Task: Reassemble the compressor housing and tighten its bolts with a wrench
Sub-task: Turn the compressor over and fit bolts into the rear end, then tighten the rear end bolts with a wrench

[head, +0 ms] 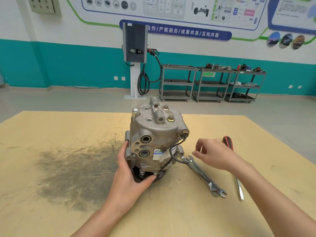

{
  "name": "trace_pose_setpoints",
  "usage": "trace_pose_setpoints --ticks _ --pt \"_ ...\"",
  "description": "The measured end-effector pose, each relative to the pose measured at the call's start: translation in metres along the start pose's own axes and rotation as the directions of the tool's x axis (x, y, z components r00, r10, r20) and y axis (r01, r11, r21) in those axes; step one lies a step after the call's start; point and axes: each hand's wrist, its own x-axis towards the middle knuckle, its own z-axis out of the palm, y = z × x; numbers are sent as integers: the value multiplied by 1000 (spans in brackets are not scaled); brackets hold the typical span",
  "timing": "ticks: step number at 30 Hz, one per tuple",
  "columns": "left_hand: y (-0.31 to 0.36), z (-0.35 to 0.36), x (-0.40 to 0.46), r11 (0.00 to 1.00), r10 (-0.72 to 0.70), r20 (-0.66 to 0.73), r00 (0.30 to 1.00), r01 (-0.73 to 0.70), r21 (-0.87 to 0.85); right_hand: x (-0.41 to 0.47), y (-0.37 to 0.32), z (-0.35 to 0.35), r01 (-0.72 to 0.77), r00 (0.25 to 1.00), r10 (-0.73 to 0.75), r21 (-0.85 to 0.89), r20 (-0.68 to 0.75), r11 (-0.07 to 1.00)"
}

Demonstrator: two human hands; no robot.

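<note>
The right hand hides the screwdriver's middle; wall poster print is too small to read.

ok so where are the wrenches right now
In the head view, the wrenches lie on the table right of the compressor, under the right hand, beside the screwdriver.

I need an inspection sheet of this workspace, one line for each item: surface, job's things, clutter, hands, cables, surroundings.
Surface: tan board with a dark smudged stain left of the work.
Job's things: compressor standing upright, bolts on top; two wrenches lying together to its right.
Clutter: screwdriver right of the wrenches, partly behind the right hand.
Hands: left hand holds the compressor's lower side; right hand hovers above the wrenches, holding nothing.
Cables: black wire looping down the compressor's side.
Surroundings: charging post with hose; three metal carts by the teal wall.
</note>
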Motion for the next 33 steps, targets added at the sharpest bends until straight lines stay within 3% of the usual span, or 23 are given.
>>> trace_pose_setpoints --ticks 3,5,9,14,17,20,22,24,26,27,29,33 --pt "1 1 0 1000 4 -1 1000 -4 -10 -7 15 13 -84 974 128 -227 185 970" --pt "2 1 0 1000 4 -2 1000 -4 -13 -8 18 14 -92 947 161 -244 279 965" --pt "3 1 0 1000 -6 -2 1000 6 -10 -6 14 15 -159 917 217 -191 335 969" --pt "4 1 0 1000 -16 3 1000 16 -5 0 15 16 -211 921 235 -109 311 971" --pt "6 1 0 1000 -20 -3 1000 20 -8 4 17 7 -224 952 240 -100 192 969" --pt "6 1 1 1000 -27 -12 1000 26 -6 10 15 -20 -215 977 207 253 54 943" --pt "6 1 1 1000 -30 -13 999 30 -6 15 10 -49 -115 981 187 630 -49 768" --pt "6 1 1 999 -33 -12 999 33 -5 15 -2 -77 60 980 153 913 -132 404" --pt "6 1 1 999 -43 -10 999 43 -5 17 -19 -96 166 983 80 986 -166 -1" --pt "7 2 1 999 -50 -8 999 50 -6 20 -29 -100 178 984 46 975 -173 -132" --pt "7 2 2 999 -54 -11 998 54 -2 29 -48 -99 179 984 16 960 -180 -214" --pt "11 0 1 998 -65 20 998 65 -2 47 -75 -87 200 979 56 973 -194 -118"
